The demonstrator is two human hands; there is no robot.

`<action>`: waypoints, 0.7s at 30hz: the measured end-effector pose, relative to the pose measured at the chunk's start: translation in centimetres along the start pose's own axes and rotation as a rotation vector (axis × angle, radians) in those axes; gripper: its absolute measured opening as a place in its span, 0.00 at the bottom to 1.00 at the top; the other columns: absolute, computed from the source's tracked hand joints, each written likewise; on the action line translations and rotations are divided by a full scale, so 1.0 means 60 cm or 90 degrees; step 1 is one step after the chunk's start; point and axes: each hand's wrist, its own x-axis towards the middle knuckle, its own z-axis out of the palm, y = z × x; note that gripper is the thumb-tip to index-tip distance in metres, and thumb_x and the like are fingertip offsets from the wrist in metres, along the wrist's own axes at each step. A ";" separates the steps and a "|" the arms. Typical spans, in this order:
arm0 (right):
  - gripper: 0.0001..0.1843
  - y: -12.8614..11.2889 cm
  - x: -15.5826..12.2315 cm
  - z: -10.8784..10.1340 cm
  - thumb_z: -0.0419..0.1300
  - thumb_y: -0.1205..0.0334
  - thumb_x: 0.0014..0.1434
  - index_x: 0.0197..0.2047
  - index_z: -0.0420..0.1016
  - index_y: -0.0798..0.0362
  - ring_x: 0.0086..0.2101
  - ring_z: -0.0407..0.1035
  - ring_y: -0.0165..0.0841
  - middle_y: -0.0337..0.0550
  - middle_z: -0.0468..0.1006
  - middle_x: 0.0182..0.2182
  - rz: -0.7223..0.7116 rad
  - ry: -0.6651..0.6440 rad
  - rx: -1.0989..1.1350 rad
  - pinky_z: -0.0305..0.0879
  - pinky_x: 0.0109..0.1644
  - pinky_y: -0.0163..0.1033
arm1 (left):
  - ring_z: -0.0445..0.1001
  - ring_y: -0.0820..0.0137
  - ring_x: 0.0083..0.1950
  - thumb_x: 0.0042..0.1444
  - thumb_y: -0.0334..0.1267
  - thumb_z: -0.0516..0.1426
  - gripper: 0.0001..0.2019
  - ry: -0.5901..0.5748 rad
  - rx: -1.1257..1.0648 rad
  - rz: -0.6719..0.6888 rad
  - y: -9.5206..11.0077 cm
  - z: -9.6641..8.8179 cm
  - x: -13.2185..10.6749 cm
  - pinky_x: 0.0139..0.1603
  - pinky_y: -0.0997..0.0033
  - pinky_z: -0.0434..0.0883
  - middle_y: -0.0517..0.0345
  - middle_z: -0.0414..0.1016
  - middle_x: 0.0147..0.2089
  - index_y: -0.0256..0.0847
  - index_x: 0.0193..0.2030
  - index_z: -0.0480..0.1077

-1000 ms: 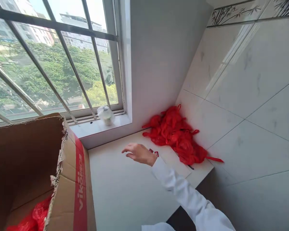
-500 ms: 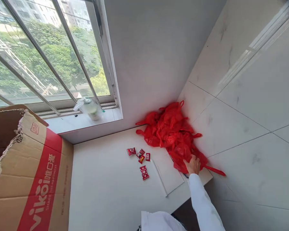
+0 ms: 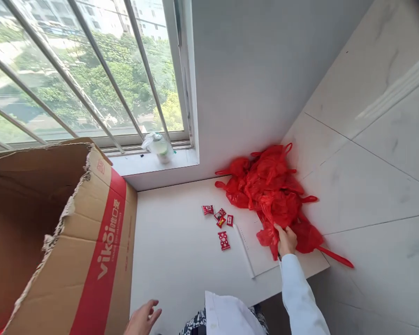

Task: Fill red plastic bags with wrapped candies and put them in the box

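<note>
A heap of red plastic bags [image 3: 269,188] lies in the far right corner of the white table [image 3: 174,260], against the tiled wall. My right hand [image 3: 286,239], in a white sleeve, is closed on the near edge of one red bag. Several small red-wrapped candies [image 3: 220,223] lie scattered on the table just left of the heap. My left hand [image 3: 143,318] shows at the bottom edge beside the cardboard box [image 3: 73,242], fingers apart and holding nothing.
The big open cardboard box with a red stripe fills the left side. A thin white sheet [image 3: 254,251] lies under the bag heap's near edge. A small plastic-wrapped jar [image 3: 158,146] stands on the windowsill below the barred window [image 3: 73,79].
My right hand went from hovering over the candies to the red bags and closed on one. My left hand has come into view at the bottom. The view shifted.
</note>
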 end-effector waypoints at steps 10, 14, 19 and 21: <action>0.19 -0.032 -0.336 0.100 0.69 0.59 0.40 0.37 0.74 0.52 0.28 0.72 0.28 0.37 0.80 0.31 0.172 -0.414 0.528 0.69 0.31 0.31 | 0.73 0.68 0.43 0.58 0.42 0.49 0.12 0.025 -0.122 0.310 0.114 -0.092 0.011 0.47 0.68 0.68 0.54 0.74 0.43 0.43 0.44 0.69; 0.20 -0.007 -0.442 0.157 0.70 0.61 0.41 0.40 0.74 0.51 0.31 0.74 0.28 0.38 0.80 0.34 0.257 -0.534 0.533 0.70 0.34 0.31 | 0.69 0.69 0.51 0.56 0.40 0.54 0.15 0.043 -0.117 0.346 0.122 -0.078 0.007 0.53 0.70 0.66 0.54 0.68 0.51 0.45 0.51 0.66; 0.19 0.031 -0.491 0.214 0.71 0.62 0.38 0.36 0.74 0.53 0.29 0.74 0.30 0.39 0.80 0.30 0.298 -0.557 0.496 0.70 0.31 0.32 | 0.71 0.65 0.47 0.48 0.28 0.54 0.17 0.022 0.027 0.215 0.089 -0.024 0.031 0.46 0.69 0.67 0.54 0.71 0.47 0.43 0.47 0.68; 0.17 0.038 -0.493 0.223 0.71 0.62 0.37 0.33 0.73 0.54 0.28 0.74 0.30 0.38 0.80 0.28 0.293 -0.556 0.478 0.70 0.30 0.32 | 0.73 0.65 0.43 0.47 0.26 0.53 0.17 0.028 0.025 0.194 0.080 -0.009 0.041 0.42 0.69 0.67 0.54 0.74 0.43 0.42 0.44 0.69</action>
